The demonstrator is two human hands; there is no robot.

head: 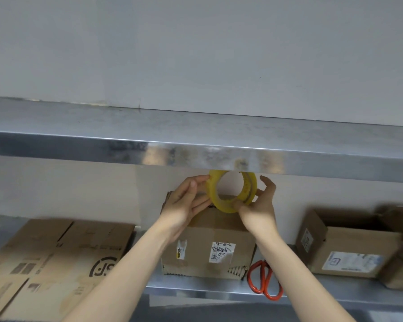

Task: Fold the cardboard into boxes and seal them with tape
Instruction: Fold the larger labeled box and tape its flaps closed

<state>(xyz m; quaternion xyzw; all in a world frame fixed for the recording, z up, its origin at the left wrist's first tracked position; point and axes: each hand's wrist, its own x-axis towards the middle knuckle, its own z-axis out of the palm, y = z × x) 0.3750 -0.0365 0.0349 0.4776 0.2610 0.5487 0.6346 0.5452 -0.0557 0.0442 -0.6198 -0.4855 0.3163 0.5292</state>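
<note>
done: middle box [207, 228] looks folded up
tape roll [222, 206]: held just over that box, right hand [258, 212] pinching its lower rim, left hand [186, 201] straight-fingered against its side (hunting the end, I'd guess)
left: sealing – and the flat cardboard [63, 252] is untouched

The tape roll [221, 204] is translucent yellow. The scissors [257, 291] have orange-red handles. The box [203, 228] is brown, its white label [221, 252] scrawled black. The flat cardboard [68, 252] carries black print.
</note>
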